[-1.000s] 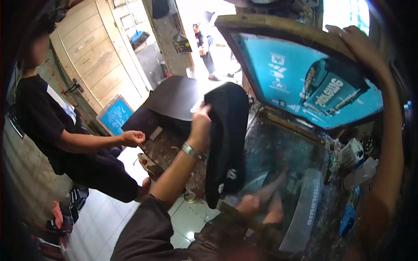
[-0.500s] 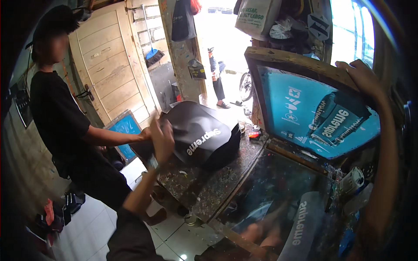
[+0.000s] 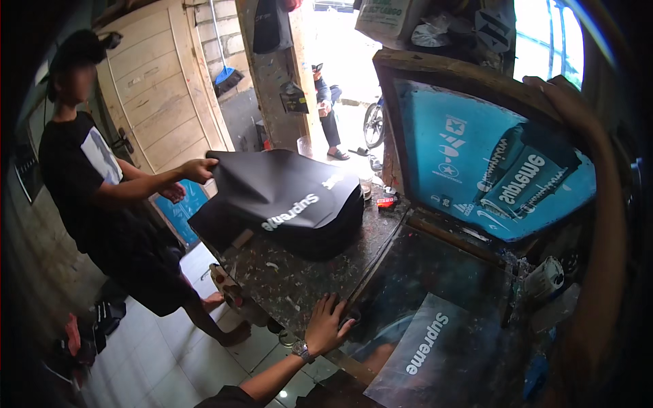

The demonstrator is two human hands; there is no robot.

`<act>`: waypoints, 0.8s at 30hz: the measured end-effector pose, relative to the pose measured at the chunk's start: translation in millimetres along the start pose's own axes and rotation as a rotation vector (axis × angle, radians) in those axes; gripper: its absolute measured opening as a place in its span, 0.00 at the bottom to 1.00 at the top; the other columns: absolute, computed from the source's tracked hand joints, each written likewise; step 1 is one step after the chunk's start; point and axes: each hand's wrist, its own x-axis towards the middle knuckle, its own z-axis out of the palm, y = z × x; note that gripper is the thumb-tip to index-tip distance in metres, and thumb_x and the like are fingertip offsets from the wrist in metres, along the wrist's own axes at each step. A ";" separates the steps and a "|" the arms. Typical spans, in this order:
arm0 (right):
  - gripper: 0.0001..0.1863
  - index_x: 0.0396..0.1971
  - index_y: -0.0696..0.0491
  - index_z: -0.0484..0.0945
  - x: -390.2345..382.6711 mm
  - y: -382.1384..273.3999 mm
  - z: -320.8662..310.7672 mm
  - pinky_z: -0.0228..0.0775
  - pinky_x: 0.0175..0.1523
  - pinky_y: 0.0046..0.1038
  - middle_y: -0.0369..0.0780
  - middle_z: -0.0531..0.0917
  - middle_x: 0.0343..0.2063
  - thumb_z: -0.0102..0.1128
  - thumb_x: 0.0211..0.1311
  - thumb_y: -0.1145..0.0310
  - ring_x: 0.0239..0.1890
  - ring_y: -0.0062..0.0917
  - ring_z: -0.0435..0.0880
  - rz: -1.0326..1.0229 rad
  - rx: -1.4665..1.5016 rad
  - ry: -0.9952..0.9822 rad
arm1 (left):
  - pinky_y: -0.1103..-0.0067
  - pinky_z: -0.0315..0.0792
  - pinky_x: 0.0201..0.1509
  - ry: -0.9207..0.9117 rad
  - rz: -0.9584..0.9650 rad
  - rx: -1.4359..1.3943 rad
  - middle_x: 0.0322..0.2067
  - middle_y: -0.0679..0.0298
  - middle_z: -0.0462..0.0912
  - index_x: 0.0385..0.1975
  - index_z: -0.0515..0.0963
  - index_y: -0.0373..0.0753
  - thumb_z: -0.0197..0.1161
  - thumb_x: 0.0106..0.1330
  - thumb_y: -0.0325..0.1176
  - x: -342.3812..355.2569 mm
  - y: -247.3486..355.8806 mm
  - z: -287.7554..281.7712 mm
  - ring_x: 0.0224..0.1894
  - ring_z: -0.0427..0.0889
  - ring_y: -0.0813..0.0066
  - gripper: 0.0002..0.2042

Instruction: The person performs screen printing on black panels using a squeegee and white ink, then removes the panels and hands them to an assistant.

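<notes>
Gripping the upper bar: the person's right hand (image 3: 559, 98) is holding a wooden-framed screen (image 3: 435, 146) by its top edge, the fingers curling over the wood.
Tilted screen: its turquoise mesh is facing the person as the frame is leaning upright along the far side of a glass plate (image 3: 388, 285), below and left of the right hand.
Left hand: the left hand (image 3: 326, 326) is resting on the near edge of the speckled worktop (image 3: 299, 289), palm down, fingers slightly spread, and holding nothing; a metal watch (image 3: 303, 351) is circling the wrist.
Grey sheet: a loose grey sheet (image 3: 401, 360) with white lettering is lying on the glass, to the right of the left hand and apart from it, in front of the raised screen.
Black sheets: a pile of black sheets (image 3: 286, 187) is lying on the worktop beyond the left hand, well apart from it, white lettering showing on top.
Across the table: a co-worker (image 3: 95, 197) in dark clothes is pinching the top sheet's far-left corner with one hand (image 3: 201, 170); how the other hand (image 3: 175, 193) is closing is too unclear to tell.
Right side: a white tub (image 3: 544, 277) is standing beside the glass, below the screen.
Doorway: another person (image 3: 328, 112) is sitting outside, near a wheel (image 3: 373, 126).
</notes>
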 end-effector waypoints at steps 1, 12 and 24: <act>0.25 0.61 0.43 0.83 -4.1 -11.0 0.4 0.70 0.60 0.32 0.44 0.78 0.46 0.47 0.77 0.48 0.52 0.28 0.78 -0.039 -0.184 0.037 | 0.51 0.55 0.76 0.006 -0.008 -0.003 0.68 0.37 0.66 0.66 0.70 0.35 0.62 0.71 0.51 -0.9 -0.5 -2.0 0.72 0.61 0.35 0.31; 0.40 0.46 0.63 0.83 -22.4 -31.1 -4.9 0.75 0.47 0.35 0.46 0.83 0.38 0.57 0.66 0.32 0.39 0.29 0.83 0.012 -0.071 0.111 | 0.65 0.76 0.43 0.408 0.178 0.071 0.34 0.57 0.84 0.38 0.80 0.39 0.76 0.59 0.37 201.3 -36.7 -128.9 0.39 0.83 0.57 0.14; 0.35 0.31 0.56 0.88 -29.3 -60.9 -11.4 0.76 0.45 0.37 0.43 0.85 0.22 0.54 0.69 0.35 0.26 0.30 0.86 -0.052 -0.306 0.086 | 0.62 0.81 0.42 0.235 0.234 0.613 0.37 0.56 0.83 0.37 0.78 0.38 0.60 0.65 0.27 233.5 -64.8 -130.0 0.42 0.87 0.58 0.04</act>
